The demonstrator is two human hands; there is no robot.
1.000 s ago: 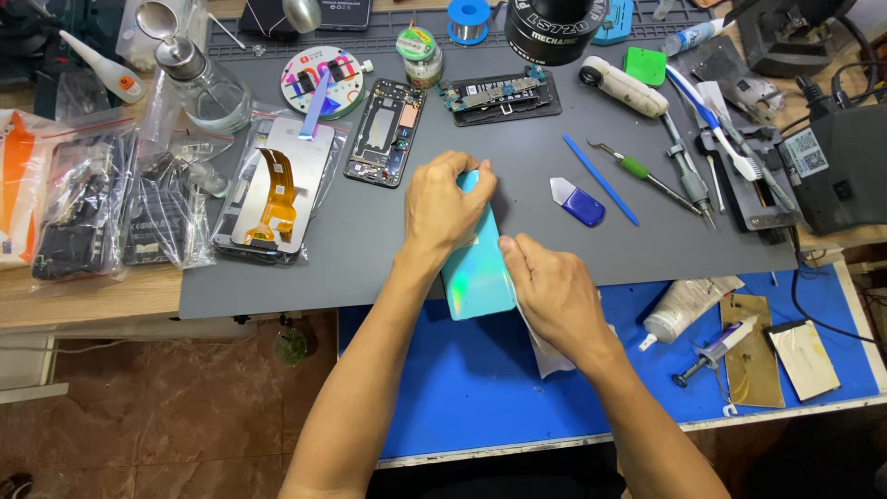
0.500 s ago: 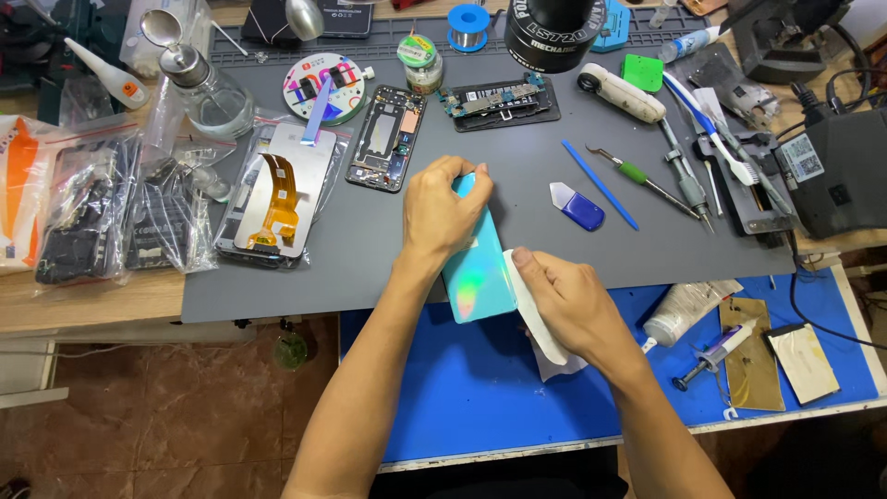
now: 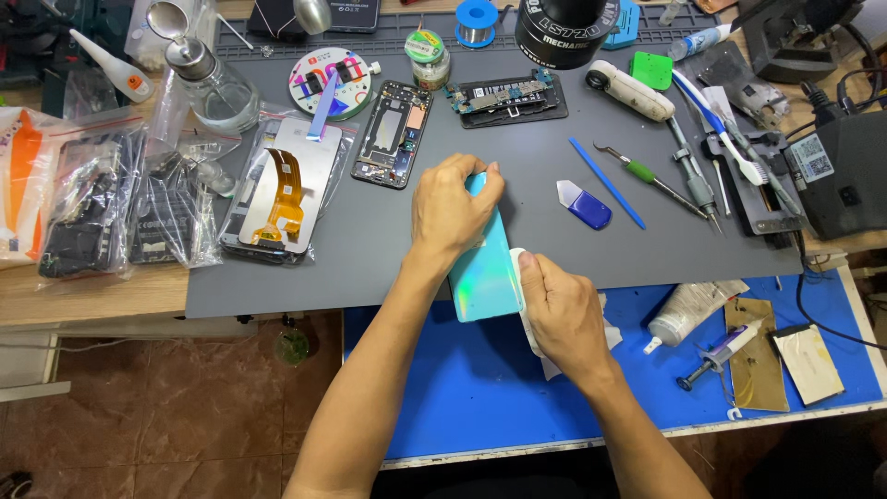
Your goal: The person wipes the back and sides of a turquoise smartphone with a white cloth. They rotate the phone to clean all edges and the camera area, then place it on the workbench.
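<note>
Repair bench point(image 3: 102, 296) of pale wood over a reddish tiled floor point(image 3: 166, 407), overlaid with a grey work mat point(image 3: 517, 222) and, nearer the viewer, a blue mat point(image 3: 443, 388).

Centre: iridescent turquoise phone back cover point(image 3: 484, 266), lying slanted across the seam of the two mats. Left hand point(image 3: 450, 209) closed over its far end, fingers curled around the top edge. Right hand point(image 3: 562, 312) clutching a white wipe point(image 3: 523, 305), thumb pressed at the cover's right edge.

Just beyond the left hand: bare phone frame point(image 3: 392, 132); further right, a circuit board on a dark holder point(image 3: 506, 96). Right of the cover, apart from it — blue-and-white pry tool point(image 3: 584, 204), thin blue spudger point(image 3: 606, 182), green-handled pick point(image 3: 652, 178).

Left margin: display panel with an orange flex cable point(image 3: 282, 189) in a clear bag; beside it further clear bags of dark parts point(image 3: 120, 212), one with an orange insert at the far edge. Behind: glass dispenser bottle with a metal top point(image 3: 211, 81), round multicoloured disc point(image 3: 329, 81), small jar with a green label point(image 3: 429, 57), blue-rimmed solder reel point(image 3: 477, 18).

Lower right, on the blue mat: white tube point(image 3: 691, 310), syringe point(image 3: 721, 353), brown card point(image 3: 758, 356) beneath it.

Far right: black unit bearing a square white code label point(image 3: 850, 176).
</note>
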